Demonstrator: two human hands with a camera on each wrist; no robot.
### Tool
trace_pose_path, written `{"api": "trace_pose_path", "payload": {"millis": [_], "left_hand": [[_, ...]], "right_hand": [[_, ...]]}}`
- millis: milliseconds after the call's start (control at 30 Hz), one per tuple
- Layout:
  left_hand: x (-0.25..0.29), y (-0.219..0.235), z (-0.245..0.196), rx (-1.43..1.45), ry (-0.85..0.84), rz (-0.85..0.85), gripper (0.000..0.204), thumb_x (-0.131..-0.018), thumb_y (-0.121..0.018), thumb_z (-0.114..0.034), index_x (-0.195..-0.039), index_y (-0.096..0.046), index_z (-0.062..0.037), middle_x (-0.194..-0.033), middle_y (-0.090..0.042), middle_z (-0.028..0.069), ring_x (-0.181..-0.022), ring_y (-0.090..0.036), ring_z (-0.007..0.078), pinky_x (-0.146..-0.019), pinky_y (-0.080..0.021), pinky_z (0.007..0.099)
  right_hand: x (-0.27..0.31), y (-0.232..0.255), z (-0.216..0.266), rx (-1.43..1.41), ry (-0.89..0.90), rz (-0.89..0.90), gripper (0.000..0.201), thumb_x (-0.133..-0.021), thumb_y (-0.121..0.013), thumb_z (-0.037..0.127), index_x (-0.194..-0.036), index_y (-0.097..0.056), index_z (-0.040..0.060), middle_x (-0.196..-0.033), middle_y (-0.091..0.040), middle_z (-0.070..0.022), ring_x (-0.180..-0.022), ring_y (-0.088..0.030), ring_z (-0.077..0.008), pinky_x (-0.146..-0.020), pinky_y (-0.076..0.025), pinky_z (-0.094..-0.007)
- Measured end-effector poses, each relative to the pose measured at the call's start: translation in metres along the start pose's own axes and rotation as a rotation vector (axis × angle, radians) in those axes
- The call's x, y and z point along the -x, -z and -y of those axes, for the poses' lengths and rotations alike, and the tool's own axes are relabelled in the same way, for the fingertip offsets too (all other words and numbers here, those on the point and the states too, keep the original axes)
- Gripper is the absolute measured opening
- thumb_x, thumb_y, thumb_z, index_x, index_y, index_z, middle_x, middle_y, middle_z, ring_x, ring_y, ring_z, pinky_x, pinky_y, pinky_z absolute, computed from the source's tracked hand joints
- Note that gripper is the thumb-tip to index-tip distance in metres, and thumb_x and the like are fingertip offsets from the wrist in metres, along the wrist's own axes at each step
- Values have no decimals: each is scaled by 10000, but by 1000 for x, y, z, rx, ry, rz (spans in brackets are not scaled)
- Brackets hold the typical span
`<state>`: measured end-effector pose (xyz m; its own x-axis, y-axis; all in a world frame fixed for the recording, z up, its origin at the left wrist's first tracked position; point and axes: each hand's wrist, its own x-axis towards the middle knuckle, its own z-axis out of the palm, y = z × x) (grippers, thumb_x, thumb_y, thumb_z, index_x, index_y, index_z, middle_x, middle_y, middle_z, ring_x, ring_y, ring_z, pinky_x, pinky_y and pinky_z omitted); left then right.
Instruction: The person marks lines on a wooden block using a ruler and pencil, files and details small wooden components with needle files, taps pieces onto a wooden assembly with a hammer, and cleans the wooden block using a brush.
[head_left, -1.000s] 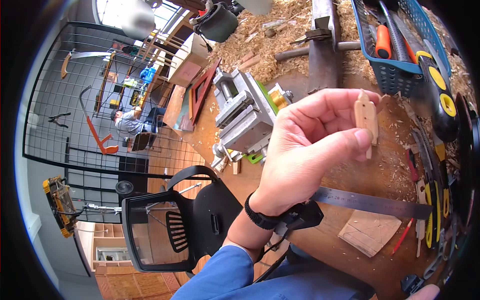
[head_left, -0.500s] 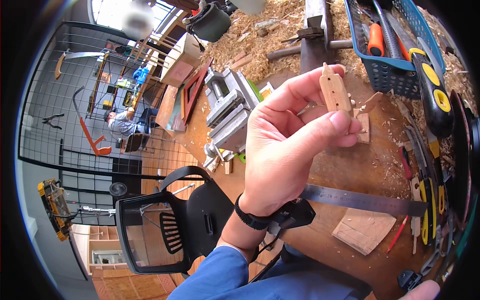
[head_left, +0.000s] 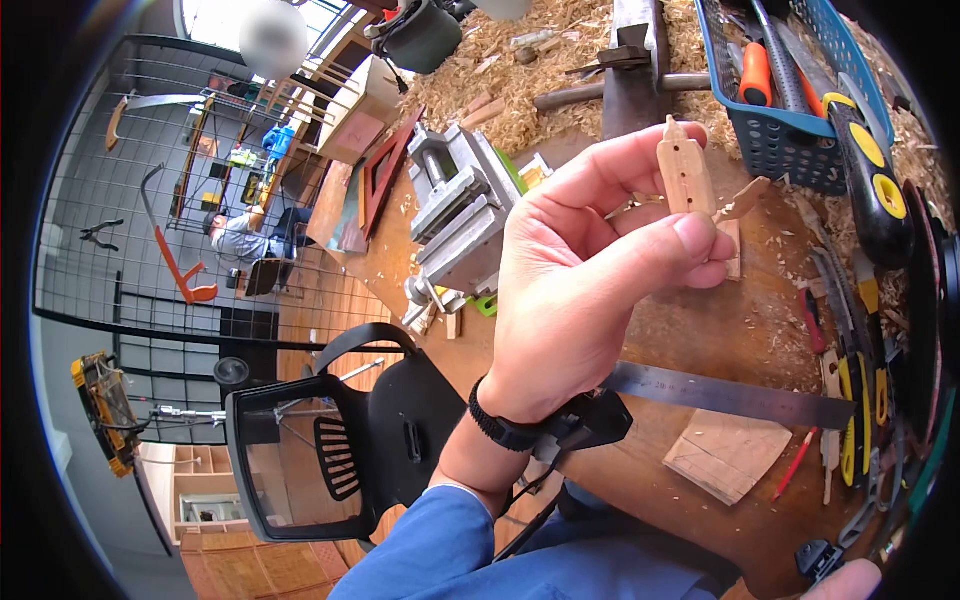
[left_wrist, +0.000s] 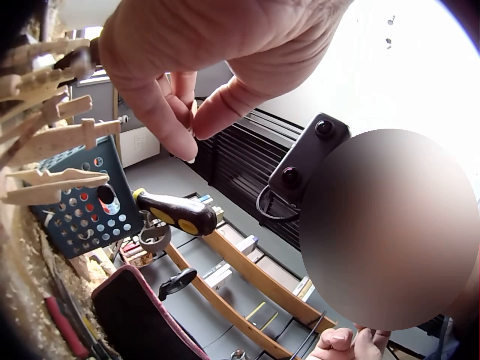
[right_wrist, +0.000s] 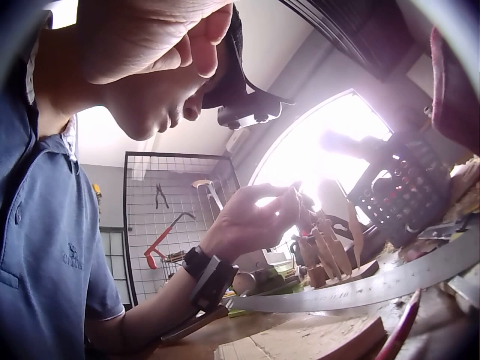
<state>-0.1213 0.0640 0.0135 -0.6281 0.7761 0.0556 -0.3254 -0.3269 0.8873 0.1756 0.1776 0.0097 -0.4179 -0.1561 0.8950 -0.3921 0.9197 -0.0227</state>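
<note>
In the head view my left hand [head_left: 590,260] pinches a small carved wooden piece [head_left: 685,172] between thumb and fingers. The piece stands nearly upright, pale, with a pointed tip and small dark holes down its face; its lower end is hidden by the thumb. Beyond the fingertips show a thin curved wooden piece [head_left: 742,200] and a flat wooden block [head_left: 733,250]. Of my right hand [head_left: 848,580], only a bit shows at the lower right edge. The right wrist view has this hand [right_wrist: 154,37] close up near the face, its fingers loosely bent and holding nothing.
A metal vise [head_left: 465,215] stands left of the hand, with wood shavings [head_left: 480,80] behind it. A steel ruler [head_left: 735,395], a marked wooden sheet [head_left: 727,455] and a red pencil [head_left: 797,465] lie nearer. A blue tool basket [head_left: 790,140] and several hand tools line the right side.
My left hand has shifted left in the head view, then slightly back right. The wooden piece has tilted and turned, so its holed face shows more fully. My right hand stays at the edge.
</note>
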Motion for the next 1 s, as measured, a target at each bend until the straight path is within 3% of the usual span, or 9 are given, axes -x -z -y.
{"api": "trace_pose_path", "payload": {"millis": [67,233,267,367,400,433,533,667,1000], "left_hand": [[-1,-1,2,13,-3,0,504,-912,-734,50,-1393,-583,39,-1192,-692,104,-921,-766,224,-810,-661,345],[0,-2,-4,-171,-37,-17,549,-922,-624,41,-1456,-508,86,-1207,-695,179,-918,-751,262,-803,-649,342],[1,0,-6,-136,-34,14,562,-927,-615,34,-1470,-483,88,-1212,-690,178,-939,-745,257,-828,-640,336],[3,12,-1,69,-126,90,481,-927,-615,40,-1403,-561,76,-1137,-708,156,-961,-752,274,-852,-646,332],[4,17,-2,92,-91,127,485,-944,-594,28,-1420,-528,97,-1146,-700,176,-978,-745,287,-870,-644,337],[0,20,-3,105,-69,165,493,-961,-573,15,-1437,-495,118,-1155,-693,196,-995,-739,300,-887,-642,341],[-1,16,-5,147,-49,244,492,-1006,-528,-34,-1454,-449,151,-1180,-681,204,-999,-728,271,-907,-630,322],[-1,16,-4,138,-55,309,471,-1004,-540,-38,-1430,-482,153,-1146,-701,199,-927,-736,219,-820,-622,291],[19,-44,-1,-195,165,514,192,-999,-687,-82,-1153,-690,31,-943,-743,76,-763,-731,131,-702,-598,238]], "right_hand": [[8,-34,-4,196,75,-393,141,-974,-616,113,-1056,-512,66,-809,-561,22,-590,-603,-106,-632,-450,-272],[2,-16,-11,150,-194,30,195,-1002,-609,118,-1107,-450,75,-969,-655,-5,-635,-680,-204,-625,-506,-318],[23,-8,5,202,-344,39,274,-1054,-570,282,-1264,-520,112,-901,-630,-115,-658,-556,-225,-606,-422,-424],[13,-28,-19,-17,-403,-173,270,-898,-698,18,-1129,-567,66,-864,-700,-87,-699,-684,-243,-577,-487,-417],[8,-20,-23,-8,-454,-74,244,-882,-696,-31,-1099,-598,19,-854,-707,-106,-702,-682,-245,-596,-505,-396],[15,-20,-28,-102,-464,-62,289,-1003,-529,-26,-1281,-506,52,-895,-694,-167,-710,-610,-240,-673,-490,-403],[24,-45,-38,-183,-540,-441,232,-996,-526,-85,-1223,-522,-40,-828,-677,-176,-664,-651,-213,-600,-538,-297],[18,-46,-45,-368,-690,-586,104,-1007,-600,-33,-1108,-581,-50,-864,-708,-121,-736,-702,-123,-655,-601,-266],[-2,-49,-35,-383,-850,-441,86,-984,-639,-31,-1069,-634,-27,-832,-705,-67,-699,-681,-94,-612,-558,-228]]}}
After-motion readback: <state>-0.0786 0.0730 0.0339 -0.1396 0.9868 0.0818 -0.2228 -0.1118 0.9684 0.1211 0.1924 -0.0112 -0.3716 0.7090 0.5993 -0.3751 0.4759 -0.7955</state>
